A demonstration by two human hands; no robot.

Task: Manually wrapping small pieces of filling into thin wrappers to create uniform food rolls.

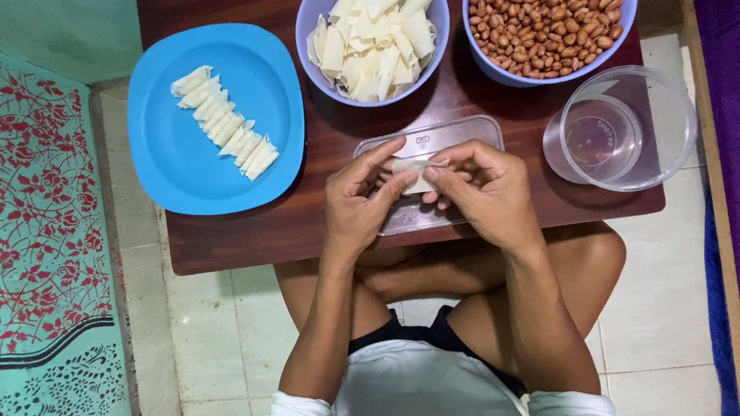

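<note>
My left hand (356,200) and my right hand (482,189) meet over a clear plastic lid (470,132) on the low wooden table (247,239). Both pinch a small pale dough wrapper (417,168) between thumbs and fingertips, folding it above the lid. A blue plate (177,169) at the left carries a diagonal row of several folded wrappers (225,123). A lavender bowl (316,65) at the top middle is piled with flat wrapper pieces (374,42). Another lavender bowl (493,68) at the top right is full of peanuts (547,35).
A clear plastic tub (671,127) holding a little water stands at the table's right edge, partly overhanging. My crossed legs are under the table's near edge. A teal patterned mat (46,216) lies on the tiled floor at the left. A purple cloth (721,92) runs along the right.
</note>
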